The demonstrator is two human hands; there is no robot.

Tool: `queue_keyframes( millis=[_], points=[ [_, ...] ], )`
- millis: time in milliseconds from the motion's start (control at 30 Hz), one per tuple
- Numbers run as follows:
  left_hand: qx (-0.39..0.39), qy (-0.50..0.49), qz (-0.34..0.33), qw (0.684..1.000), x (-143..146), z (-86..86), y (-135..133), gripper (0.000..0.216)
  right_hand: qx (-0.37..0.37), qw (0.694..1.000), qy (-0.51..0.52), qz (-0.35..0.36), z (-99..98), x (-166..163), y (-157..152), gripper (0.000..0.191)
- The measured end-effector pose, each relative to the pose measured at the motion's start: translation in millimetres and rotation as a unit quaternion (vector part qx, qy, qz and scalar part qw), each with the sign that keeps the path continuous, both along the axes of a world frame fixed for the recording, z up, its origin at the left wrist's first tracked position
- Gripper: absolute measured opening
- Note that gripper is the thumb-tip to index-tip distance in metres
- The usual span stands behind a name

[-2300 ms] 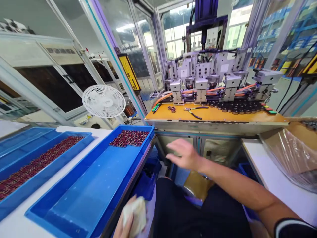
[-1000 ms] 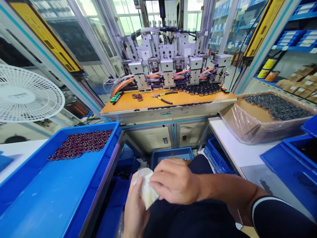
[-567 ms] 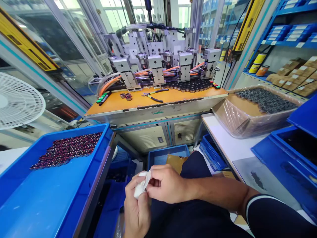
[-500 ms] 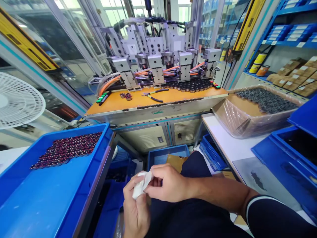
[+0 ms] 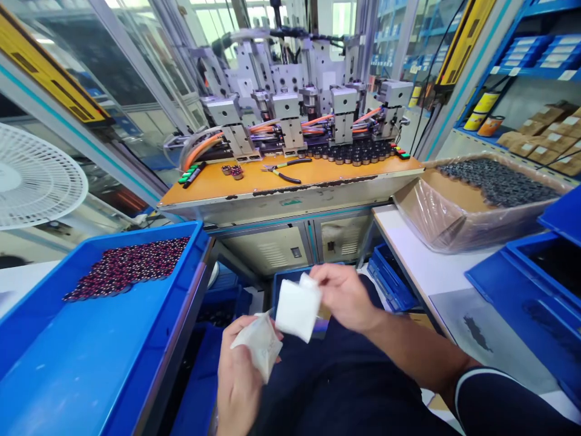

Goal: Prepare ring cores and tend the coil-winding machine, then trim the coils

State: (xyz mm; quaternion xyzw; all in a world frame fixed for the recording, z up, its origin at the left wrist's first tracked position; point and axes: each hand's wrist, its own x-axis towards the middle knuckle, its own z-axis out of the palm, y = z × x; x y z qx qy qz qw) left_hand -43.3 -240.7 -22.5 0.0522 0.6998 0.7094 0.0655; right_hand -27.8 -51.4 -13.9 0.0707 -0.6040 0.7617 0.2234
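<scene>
My left hand [image 5: 239, 378] is closed round a small, crumpled whitish packet [image 5: 261, 346], which looks like a thin wrapper for tissues. Between the thumb and fingers of my right hand [image 5: 342, 295] is a folded white tissue [image 5: 297, 309], pinched at its upper right corner. The tissue hangs just right of the packet, above my lap, and its lower left edge comes close to the packet; whether the two touch I cannot tell.
Ahead stands a machine with metal clamps [image 5: 344, 115] over an orange worktop [image 5: 327, 175] bearing pliers [image 5: 284, 171] and several black round parts [image 5: 358, 152]. A blue tray [image 5: 97, 339] with small dark red parts is on the left. A plastic-lined box [image 5: 447, 224] sits right.
My right hand has moved up and right, drawing the folded tissue away from the packet. My left hand has shifted slightly left and down, still holding the packet.
</scene>
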Motion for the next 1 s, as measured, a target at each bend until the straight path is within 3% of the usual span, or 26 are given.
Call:
queue_keyframes(
  millis=[100, 267, 433, 533, 633, 733, 1000],
  points=[
    [0.102, -0.094, -0.035, 0.990, 2, 15.7, 1, 0.061, -0.006, 1.000, 0.017, 0.025, 8.2, 1, 36, 0.031],
    [0.096, -0.128, -0.044, 0.986, 6, 26.0, -1, 0.062, 0.024, 0.991, -0.012, 0.132, -4.7, 7, 53, 0.046],
    [0.084, -0.115, -0.056, 0.988, 11, 21.7, -4, 0.055, 0.145, 0.960, -0.066, 0.231, -11.6, 16, 30, 0.021],
    [0.082, -0.106, -0.054, 0.990, 13, 16.0, -6, 0.055, 0.290, 0.951, 0.047, 0.101, -8.5, 15, 13, 0.025],
    [0.071, -0.090, -0.040, 0.993, 12, 9.9, -9, 0.055, 0.447, 0.860, 0.241, -0.043, -4.4, 13, -1, 0.020],
    [0.079, -0.091, -0.043, 0.992, 10, 5.6, -11, 0.054, 0.501, 0.808, 0.302, -0.066, -2.4, 11, -9, 0.012],
    [0.142, -0.131, -0.042, 0.980, 5, -6.3, -7, 0.061, 0.543, 0.784, 0.294, -0.061, -24.6, 4, -26, 0.017]
  ],
)
